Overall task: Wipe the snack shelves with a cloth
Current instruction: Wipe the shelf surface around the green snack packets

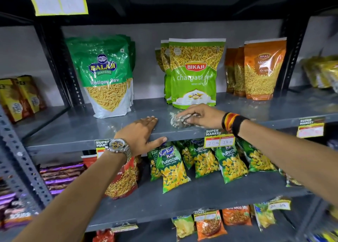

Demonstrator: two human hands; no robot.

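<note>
My right hand [202,114] is closed around a small crumpled grey-and-white cloth [180,122]; the fingers are curled over it and press it down on the flat grey metal shelf [76,130]. The cloth lies near the front edge of this shelf, just in front of the light green Bikaji pouch with yellow sev printed on it [194,73]. On the wrist of this hand I wear bands in black, red and yellow [232,123].

My left hand [141,133] holds nothing. It lies flat and spread on the same shelf, to the left of the cloth and a little apart from it, with the palm down. The thumb hooks over the front edge of the shelf. On this wrist is a silver metal watch with a dark face [118,146].

Behind the left hand, to the left of the Bikaji pouch, stands a dark green and white Balaji Wafers pouch [106,77], upright, with more pouches of the same kind behind it. To the right of the Bikaji pouch stand orange Bikaji pouches [263,69] in a row, also upright.

On the front edge of the shelf, below the right wrist, hangs a yellow and white price tag [218,138] with the words "Super Market". Under the shelf, on the next level, stand green and yellow Kurkure Puffcorn bags [170,166] side by side, and to their left a red snack bag [122,179], partly hidden behind my left forearm.
</note>
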